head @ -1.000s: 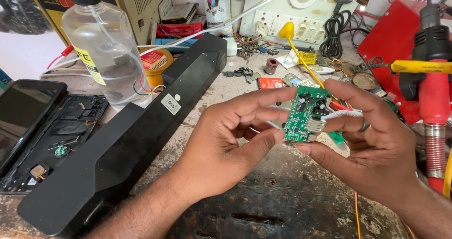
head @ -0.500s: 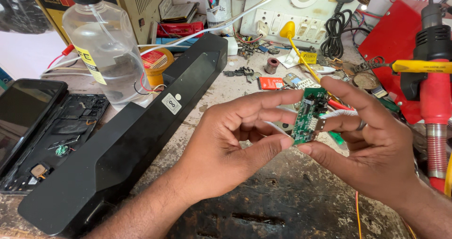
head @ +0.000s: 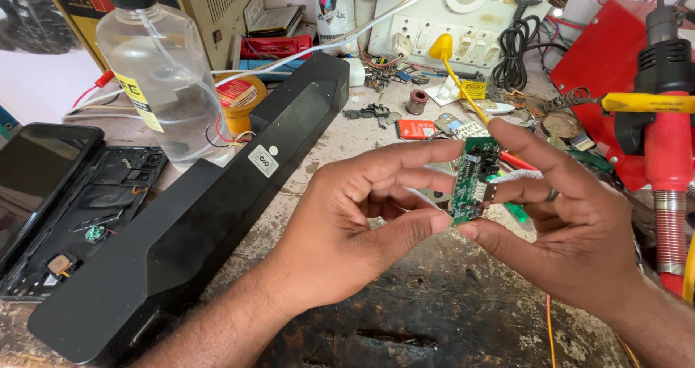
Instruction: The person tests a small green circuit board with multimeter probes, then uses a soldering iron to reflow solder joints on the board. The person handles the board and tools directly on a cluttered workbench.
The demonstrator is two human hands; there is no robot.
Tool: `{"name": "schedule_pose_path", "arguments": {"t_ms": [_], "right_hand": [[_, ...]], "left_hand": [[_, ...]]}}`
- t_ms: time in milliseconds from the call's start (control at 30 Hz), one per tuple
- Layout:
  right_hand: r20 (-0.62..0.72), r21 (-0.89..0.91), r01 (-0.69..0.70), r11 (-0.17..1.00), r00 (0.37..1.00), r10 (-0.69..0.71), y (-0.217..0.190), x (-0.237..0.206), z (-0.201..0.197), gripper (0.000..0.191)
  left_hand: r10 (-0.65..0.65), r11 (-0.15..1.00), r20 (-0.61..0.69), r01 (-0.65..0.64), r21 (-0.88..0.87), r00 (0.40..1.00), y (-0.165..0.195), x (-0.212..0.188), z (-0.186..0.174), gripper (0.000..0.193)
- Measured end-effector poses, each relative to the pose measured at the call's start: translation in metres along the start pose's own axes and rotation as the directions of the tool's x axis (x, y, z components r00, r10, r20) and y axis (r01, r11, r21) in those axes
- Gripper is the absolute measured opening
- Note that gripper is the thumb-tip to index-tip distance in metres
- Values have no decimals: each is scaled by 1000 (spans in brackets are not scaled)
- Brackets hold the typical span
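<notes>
Holding a small green circuit board [head: 472,181] edge-on above the desk [head: 449,317], my left hand [head: 347,230] pinched its lower end with the thumb while the index finger lay along its top. My right hand [head: 572,223] gripped the opposite edge, thumb low, fingers spread. A long black speaker housing [head: 195,216] lay just left of the hands, with a clear bottle [head: 156,71] behind it.

Bright even daylight, sharp focus throughout, glare on clear plastic bottle [head: 156,71], soft shadow under hands on surface [head: 449,317], slight wide-angle edge stretch
</notes>
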State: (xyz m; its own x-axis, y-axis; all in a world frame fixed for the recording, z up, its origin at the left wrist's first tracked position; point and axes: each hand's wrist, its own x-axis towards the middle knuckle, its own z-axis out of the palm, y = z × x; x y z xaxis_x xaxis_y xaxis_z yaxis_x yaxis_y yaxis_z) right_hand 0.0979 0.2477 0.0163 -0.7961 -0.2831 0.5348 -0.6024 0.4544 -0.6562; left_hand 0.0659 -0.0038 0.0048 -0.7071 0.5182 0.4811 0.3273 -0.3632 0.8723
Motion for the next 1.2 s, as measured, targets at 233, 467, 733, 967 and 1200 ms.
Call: {"name": "schedule_pose_path", "arguments": {"t_ms": [233,467,733,967,1200], "right_hand": [[-14,1,-14,1000,1000,14,-2,0,1,92],[-31,29,-13,999,999,14,0,0,1,91],[-28,-14,48,999,998,-48,-3,-2,2,88],[-45,41,151,988,988,-149,-10,-2,6,83],[-42,-26,148,989,988,-149,-6,-5,5,85]], "left_hand": [[13,1000,5,-13,9,1000,1,0,-1,57],[-18,1000,-2,18,15,1000,4,2,0,58],[-29,998,-79,33,58,996,5,3,3,51],[-71,997,-84,72,4,994,3,5,3,48],[-71,997,-72,73,17,995,-2,5,3,48]]}}
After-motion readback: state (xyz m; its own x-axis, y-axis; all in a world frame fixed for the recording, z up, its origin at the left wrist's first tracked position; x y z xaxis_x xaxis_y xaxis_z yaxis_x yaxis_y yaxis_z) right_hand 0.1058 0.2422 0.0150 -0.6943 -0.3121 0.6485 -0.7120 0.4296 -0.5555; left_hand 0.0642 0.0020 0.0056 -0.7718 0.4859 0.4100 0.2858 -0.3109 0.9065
